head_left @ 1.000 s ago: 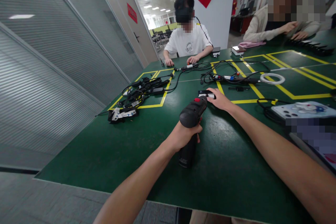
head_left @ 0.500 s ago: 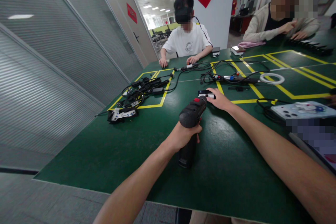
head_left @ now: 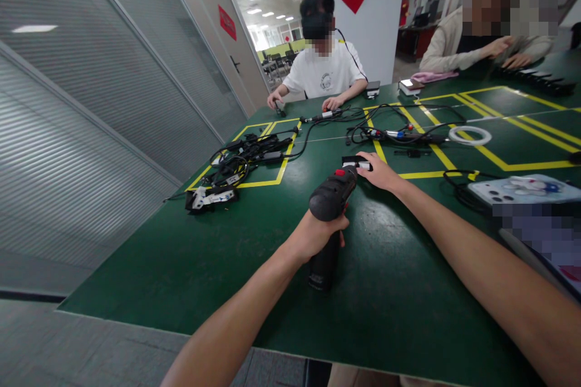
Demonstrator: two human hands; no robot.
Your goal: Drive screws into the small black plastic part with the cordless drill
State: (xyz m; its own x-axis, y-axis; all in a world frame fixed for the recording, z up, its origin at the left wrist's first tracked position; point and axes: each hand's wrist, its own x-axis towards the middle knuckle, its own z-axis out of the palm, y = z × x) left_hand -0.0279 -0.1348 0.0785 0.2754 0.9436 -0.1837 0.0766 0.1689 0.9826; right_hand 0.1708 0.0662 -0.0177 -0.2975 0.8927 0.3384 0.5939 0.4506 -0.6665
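Note:
My left hand (head_left: 324,231) is wrapped round the grip of a black cordless drill (head_left: 327,198) with a red switch on top. The drill points away from me, and its front end comes close to a small black and white block (head_left: 351,161) on the green table. Whether the tip touches the block is hidden by the drill's body. On the block's right side, my right hand (head_left: 376,170) has its fingers closed on it and rests near the tabletop.
A heap of black cables (head_left: 247,157) lies inside yellow tape at the left, with a black and white packet (head_left: 211,197) before it. A white ring (head_left: 470,135) and a phone (head_left: 521,189) lie at the right. Two people sit across the table.
My hands, the drill and the block look the same. Across the table, the person in white has lifted one hand, and a small dark object now shows under it.

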